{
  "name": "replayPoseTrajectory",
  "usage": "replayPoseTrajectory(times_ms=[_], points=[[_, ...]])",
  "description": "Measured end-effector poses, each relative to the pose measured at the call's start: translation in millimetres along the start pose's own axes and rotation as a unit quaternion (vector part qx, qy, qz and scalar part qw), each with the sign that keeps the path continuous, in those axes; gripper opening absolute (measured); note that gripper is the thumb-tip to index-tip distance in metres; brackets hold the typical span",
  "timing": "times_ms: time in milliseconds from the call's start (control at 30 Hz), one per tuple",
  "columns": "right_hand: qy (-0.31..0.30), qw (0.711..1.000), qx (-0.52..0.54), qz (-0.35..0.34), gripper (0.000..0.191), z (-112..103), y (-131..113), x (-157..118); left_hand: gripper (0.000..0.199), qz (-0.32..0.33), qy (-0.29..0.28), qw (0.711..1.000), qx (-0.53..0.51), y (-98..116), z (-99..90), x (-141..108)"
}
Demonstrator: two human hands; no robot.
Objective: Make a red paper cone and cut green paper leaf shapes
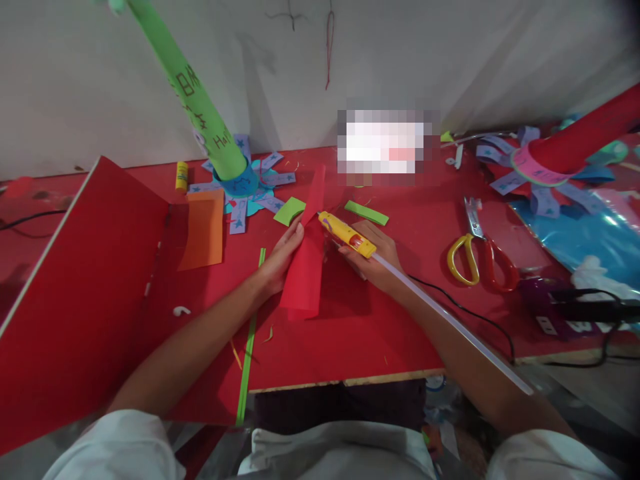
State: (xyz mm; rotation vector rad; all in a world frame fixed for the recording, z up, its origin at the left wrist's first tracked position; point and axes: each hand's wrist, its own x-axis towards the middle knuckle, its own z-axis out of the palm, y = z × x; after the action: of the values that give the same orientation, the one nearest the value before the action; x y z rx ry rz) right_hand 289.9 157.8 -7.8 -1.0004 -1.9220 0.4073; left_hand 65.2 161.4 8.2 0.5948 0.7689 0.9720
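My left hand (286, 260) is closed on the left side of a red paper (306, 270), which is bent over lengthwise and stands above the table. My right hand (376, 257) grips a yellow glue gun (346, 233). A long clear glue stick (450, 319) sticks out of its back end, over my right forearm. The gun's nozzle points left and is at the paper's edge; whether it touches cannot be made out. Pieces of green paper (367, 213) lie just beyond my hands.
Scissors (473, 247) with yellow and red handles lie at the right. A green paper tube (200, 113) stands at the back left near an orange paper (203, 230) and a glue stick tube (181, 177). A red board (85, 287) rises at the left. A black cord (465, 307) crosses the right side.
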Motion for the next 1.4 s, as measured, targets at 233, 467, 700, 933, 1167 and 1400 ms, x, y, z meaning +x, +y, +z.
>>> replayPoseTrajectory(times_ms=[233,467,700,933,1167,1400], points=[[-0.011,1.000,-0.016,-0.010,0.029,-0.8,-0.5,0.3,0.082,0.012,-0.009,1.000,0.018,0.8,3.0,-0.7],[-0.023,1.000,-0.007,-0.002,0.036,-1.0,0.5,-0.6,0.090,0.016,-0.009,0.999,0.028,0.9,3.5,-0.5],[-0.022,1.000,-0.001,-0.004,0.040,0.6,1.5,-1.2,0.089,0.014,-0.008,0.999,0.030,0.6,3.4,-1.4],[-0.032,0.999,-0.014,0.005,0.044,0.1,1.0,-3.6,0.096,0.018,0.026,0.999,0.042,-4.3,-0.3,1.4],[-0.032,0.999,-0.019,0.004,0.045,-0.8,-1.7,-2.3,0.076,0.026,0.030,0.998,0.042,-5.7,-1.8,1.9],[-0.019,0.999,-0.033,0.002,0.047,1.0,1.0,-2.0,0.064,-0.010,-0.021,1.000,-0.005,0.4,9.8,-1.4]])
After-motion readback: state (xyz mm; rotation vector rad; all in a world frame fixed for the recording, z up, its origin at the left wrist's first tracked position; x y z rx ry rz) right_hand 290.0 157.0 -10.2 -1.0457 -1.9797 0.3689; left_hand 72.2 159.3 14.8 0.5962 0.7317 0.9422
